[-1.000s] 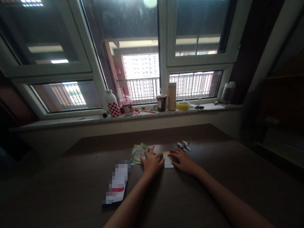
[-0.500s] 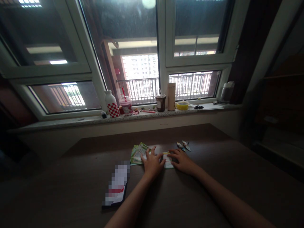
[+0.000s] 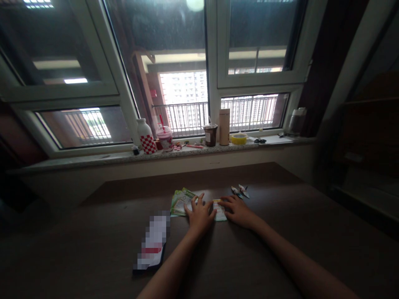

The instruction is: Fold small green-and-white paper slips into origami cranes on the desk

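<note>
A small printed paper sheet (image 3: 220, 212) with a yellow top edge lies on the dark table, between my two hands. My left hand (image 3: 199, 215) has its fingers spread; its thumb and index finger are at the sheet's left edge. The other fingers of this hand reach over several fanned green printed papers (image 3: 178, 202), partly hiding them. From the right, my right hand (image 3: 239, 211) rests its slightly bent, spread fingers on the sheet's right side. Just beyond it sit two small folded paper pieces (image 3: 243, 192) with pointed ends.
A phone-like flat object (image 3: 156, 236), its top pixelated, lies left of my left forearm. On the windowsill (image 3: 115, 157) behind the table (image 3: 264, 178) stand a checkered bottle (image 3: 147, 139), drink cups (image 3: 210, 135), a tall tan cylinder (image 3: 224, 126), yellow tape (image 3: 238, 139) and scissors (image 3: 259, 141).
Almost nothing differs. The view has shifted very slightly, and both hands keep their places at the paper sheet.
</note>
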The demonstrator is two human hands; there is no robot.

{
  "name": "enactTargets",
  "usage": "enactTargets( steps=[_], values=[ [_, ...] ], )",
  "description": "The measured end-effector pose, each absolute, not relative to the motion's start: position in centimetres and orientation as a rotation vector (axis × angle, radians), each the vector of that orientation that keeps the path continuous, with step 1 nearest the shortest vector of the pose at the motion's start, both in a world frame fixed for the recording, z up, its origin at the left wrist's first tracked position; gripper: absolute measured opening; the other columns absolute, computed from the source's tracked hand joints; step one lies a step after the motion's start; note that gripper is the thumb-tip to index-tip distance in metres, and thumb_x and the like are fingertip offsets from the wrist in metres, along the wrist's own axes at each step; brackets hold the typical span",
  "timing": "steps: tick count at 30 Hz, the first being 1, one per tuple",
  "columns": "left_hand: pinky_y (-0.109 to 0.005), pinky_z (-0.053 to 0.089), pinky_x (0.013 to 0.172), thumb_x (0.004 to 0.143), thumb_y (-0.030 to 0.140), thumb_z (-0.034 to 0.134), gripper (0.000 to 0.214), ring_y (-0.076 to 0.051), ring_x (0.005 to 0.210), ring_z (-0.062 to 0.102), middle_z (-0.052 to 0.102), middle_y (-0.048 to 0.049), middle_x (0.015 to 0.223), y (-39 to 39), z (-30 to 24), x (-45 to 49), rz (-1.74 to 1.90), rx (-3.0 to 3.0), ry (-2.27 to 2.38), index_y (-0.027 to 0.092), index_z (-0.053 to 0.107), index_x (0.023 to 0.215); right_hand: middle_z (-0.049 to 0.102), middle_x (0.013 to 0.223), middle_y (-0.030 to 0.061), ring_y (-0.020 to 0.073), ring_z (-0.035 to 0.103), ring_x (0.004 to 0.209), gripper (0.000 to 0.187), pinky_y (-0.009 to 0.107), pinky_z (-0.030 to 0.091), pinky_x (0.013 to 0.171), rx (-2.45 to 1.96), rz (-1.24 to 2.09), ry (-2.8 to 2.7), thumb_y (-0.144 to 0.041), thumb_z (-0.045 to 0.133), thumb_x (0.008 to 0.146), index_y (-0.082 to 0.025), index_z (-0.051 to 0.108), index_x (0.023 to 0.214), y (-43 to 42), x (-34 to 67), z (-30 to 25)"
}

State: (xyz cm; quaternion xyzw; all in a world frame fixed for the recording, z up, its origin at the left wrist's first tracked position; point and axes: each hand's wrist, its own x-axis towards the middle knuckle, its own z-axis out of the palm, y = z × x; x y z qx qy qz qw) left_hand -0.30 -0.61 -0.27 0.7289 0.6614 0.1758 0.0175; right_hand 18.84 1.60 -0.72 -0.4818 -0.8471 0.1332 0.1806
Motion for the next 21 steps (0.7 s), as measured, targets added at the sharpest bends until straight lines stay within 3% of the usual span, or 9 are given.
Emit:
enactTargets(
  steps=[8, 12, 21],
  values=[
    [-0.078, 0.012, 0.106, 0.086, 0.055, 0.055, 0.034, -0.037, 0.142, 0.029, 0.04, -0.0028, 0.155, -0.7, -0.4, -0.5, 0.533, 2.276, 2.064, 0.051, 0.064, 0.119, 0.054, 0.142, 0.0076, 0.0284, 0.044, 0.13, 0.046, 0.047, 0.031, 0.113, -1.333, 0.393, -2.345, -0.029, 0.056, 0.086, -0.028, 0.061, 0.132, 1.9, 18.9, -1.3],
    [-0.079, 0.011, 0.105, 0.086, 0.059, 0.054, 0.035, -0.038, 0.141, 0.03, 0.04, -0.0023, 0.155, -0.6, -0.4, -0.7, 0.529, 2.284, 2.085, 0.054, 0.063, 0.119, 0.061, 0.133, 0.0102, 0.0253, 0.051, 0.124, 0.037, 0.043, 0.036, 0.111, -1.245, 0.451, -2.193, -0.03, 0.056, 0.089, -0.022, 0.067, 0.123, 2.2, 19.3, -2.0],
    [-0.076, 0.008, 0.108, 0.085, 0.058, 0.056, 0.036, -0.039, 0.141, 0.027, 0.041, -0.0005, 0.155, -0.7, -0.3, -0.6, 0.534, 2.233, 2.093, 0.051, 0.065, 0.119, 0.07, 0.119, 0.0086, 0.0236, 0.059, 0.114, 0.026, 0.038, 0.042, 0.103, -1.242, 0.435, -2.106, -0.027, 0.052, 0.092, -0.021, 0.074, 0.102, 3.4, 19.0, -2.5]
  ],
)
